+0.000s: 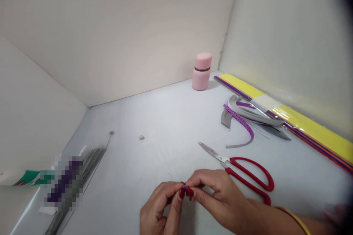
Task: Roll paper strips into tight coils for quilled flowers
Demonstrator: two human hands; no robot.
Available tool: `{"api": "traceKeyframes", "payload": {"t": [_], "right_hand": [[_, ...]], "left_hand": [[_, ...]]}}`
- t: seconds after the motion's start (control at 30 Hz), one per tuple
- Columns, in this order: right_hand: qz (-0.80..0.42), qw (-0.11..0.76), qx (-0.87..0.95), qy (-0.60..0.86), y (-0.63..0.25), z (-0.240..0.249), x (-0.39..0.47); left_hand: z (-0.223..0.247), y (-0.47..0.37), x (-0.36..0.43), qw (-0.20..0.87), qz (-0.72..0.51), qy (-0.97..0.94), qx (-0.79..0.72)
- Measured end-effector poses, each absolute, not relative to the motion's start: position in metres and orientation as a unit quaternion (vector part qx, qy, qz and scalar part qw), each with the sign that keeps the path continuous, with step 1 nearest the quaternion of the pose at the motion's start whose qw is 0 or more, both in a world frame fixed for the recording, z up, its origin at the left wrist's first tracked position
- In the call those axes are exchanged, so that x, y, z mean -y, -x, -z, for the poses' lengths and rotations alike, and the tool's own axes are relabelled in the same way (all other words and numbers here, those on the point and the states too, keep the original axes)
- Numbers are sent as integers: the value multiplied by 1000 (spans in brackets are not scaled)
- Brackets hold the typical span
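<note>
My left hand [162, 207] and my right hand [217, 198] meet near the bottom centre of the head view. Between their pinched fingertips is a tiny purple piece [185, 187], mostly covered by the fingers, so its shape is hard to make out. Both hands grip it, thumbs and index fingers close together. Red-handled scissors [224, 159] lie just beyond my right hand, blades pointing up and left. Behind them a curved purple strip [244, 123] rests beside grey and white strips [256, 117].
A pink flask [201, 71] stands by the back wall. Yellow and coloured sheets [303, 121] in clear wrapping lie along the right wall. On the left is a bundle of thin grey wires [92, 159]. Small silvery bits [141, 137] lie on the white table [124, 176].
</note>
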State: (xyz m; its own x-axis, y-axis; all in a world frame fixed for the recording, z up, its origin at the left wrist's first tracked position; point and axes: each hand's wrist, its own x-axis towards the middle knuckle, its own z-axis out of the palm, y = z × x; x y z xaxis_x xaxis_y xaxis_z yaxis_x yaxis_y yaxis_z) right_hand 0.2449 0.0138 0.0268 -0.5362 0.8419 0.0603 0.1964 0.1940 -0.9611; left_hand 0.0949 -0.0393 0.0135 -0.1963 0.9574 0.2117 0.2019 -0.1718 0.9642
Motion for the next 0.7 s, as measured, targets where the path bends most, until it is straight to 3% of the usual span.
{"api": "traceKeyframes", "payload": {"t": [0.27, 0.53, 0.7], "right_hand": [[-773, 283, 439, 360, -237, -24, -21], [-782, 272, 430, 360, -236, -25, -19], [-801, 293, 376, 362, -236, -26, -19]], "left_hand": [[-13, -91, 35, 379, -536, -508, -558], [-4, -89, 37, 173, -548, -622, -532], [3, -90, 37, 189, -548, -628, -520]]}}
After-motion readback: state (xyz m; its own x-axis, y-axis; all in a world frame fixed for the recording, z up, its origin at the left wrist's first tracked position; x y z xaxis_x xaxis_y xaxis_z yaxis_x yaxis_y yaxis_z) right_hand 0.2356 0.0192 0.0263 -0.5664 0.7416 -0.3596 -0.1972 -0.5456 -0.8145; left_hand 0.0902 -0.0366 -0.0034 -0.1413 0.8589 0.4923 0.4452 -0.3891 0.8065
